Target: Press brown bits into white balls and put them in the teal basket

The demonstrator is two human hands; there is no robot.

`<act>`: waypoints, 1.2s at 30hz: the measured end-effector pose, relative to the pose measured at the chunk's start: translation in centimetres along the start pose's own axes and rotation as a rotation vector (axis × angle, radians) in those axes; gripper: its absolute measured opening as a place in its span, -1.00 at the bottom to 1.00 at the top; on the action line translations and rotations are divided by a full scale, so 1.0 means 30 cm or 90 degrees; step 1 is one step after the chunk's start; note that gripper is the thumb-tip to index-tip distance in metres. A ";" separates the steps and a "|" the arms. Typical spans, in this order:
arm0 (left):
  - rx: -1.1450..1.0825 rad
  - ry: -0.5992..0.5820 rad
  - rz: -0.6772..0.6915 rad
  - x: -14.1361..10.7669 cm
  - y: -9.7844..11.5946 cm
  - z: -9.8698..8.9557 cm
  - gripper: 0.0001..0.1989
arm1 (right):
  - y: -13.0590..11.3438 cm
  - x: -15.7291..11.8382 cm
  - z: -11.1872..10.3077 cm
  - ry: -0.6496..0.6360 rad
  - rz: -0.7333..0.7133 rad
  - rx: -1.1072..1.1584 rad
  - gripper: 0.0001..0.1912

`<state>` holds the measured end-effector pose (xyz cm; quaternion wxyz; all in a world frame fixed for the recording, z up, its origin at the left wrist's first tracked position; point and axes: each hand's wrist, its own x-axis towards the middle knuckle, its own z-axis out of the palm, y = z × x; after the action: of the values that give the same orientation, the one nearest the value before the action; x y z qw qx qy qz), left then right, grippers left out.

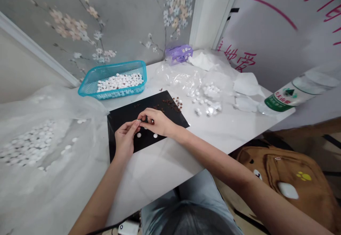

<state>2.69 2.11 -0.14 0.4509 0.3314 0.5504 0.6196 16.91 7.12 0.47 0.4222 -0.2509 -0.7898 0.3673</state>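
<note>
left hand [124, 139]: thumb and finger pinched on a small piece [139, 121], mostly hidden, above the mat [119, 116]
right hand [157, 122]: fingertips closed on the same piece
work: apparently fine two-handed assembly or adjusting; seemingly calling for steady fingertips and light pressure
discs [155, 135]: white, loose on the mat near the hands
bag [87, 156]: left of the mat, filmy, full of white discs
brown bits [176, 104]: at the mat's far right corner
basket [114, 94]: beyond the mat, blue, heaped with white pieces
</note>
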 end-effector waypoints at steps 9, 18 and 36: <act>0.015 -0.007 0.004 0.003 0.002 -0.006 -0.75 | -0.005 -0.004 0.003 -0.018 -0.004 0.007 -0.91; 0.056 -0.030 0.026 -0.003 0.033 -0.002 -0.77 | 0.000 0.004 -0.021 -0.017 0.030 0.023 -0.82; 0.634 -0.224 0.284 0.111 0.051 -0.180 -0.74 | 0.072 0.025 -0.102 0.200 0.235 -0.027 -0.91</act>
<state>-3.75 3.15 0.14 0.1838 0.7102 0.6093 0.3010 19.31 10.07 0.27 0.4603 -0.4536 -0.6627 0.3783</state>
